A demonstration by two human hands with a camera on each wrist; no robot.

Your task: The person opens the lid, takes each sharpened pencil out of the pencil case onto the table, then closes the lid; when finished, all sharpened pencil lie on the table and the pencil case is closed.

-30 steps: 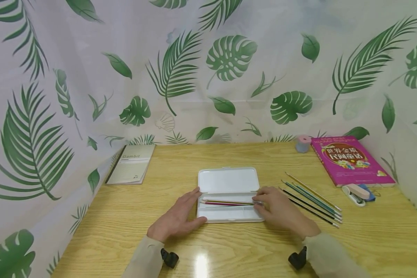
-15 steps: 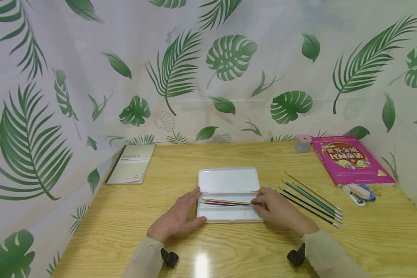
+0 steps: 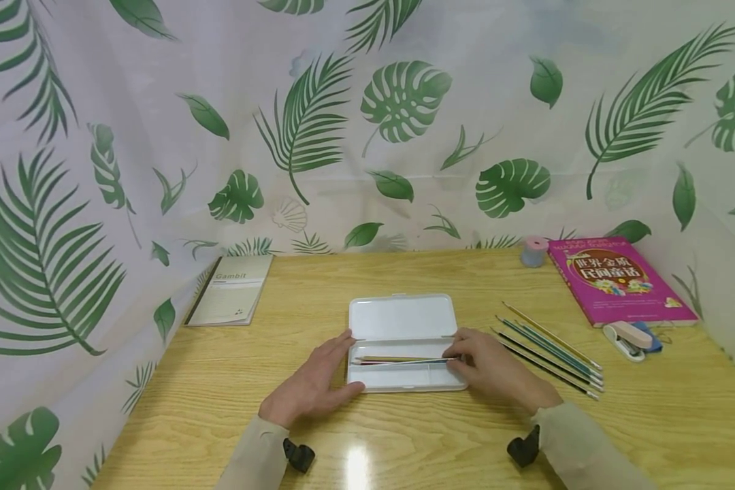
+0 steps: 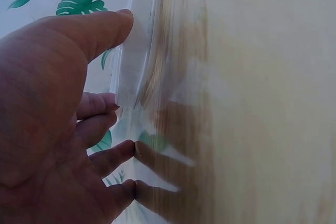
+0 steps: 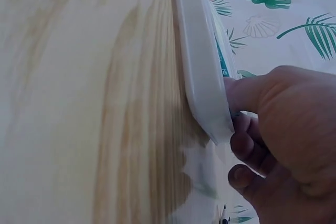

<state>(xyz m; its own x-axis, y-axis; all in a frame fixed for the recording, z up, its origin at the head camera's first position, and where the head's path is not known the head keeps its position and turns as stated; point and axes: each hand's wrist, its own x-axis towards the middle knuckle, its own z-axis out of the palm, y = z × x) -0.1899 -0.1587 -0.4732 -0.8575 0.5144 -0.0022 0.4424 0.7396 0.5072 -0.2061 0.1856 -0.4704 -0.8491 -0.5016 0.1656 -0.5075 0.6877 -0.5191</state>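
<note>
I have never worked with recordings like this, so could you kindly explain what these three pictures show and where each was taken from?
There is no machine here: a person works with two bare hands at a wooden table. The wide picture comes from a camera on the head; the two close, blurry ones come from cameras on each wrist. An open white pencil case lies in the middle. The left hand rests on its left end with straight fingers. The right hand has its grip on the end of a pencil lying in the case. More pencils lie to the right, beside a pink book. A notebook lies far left.
</note>
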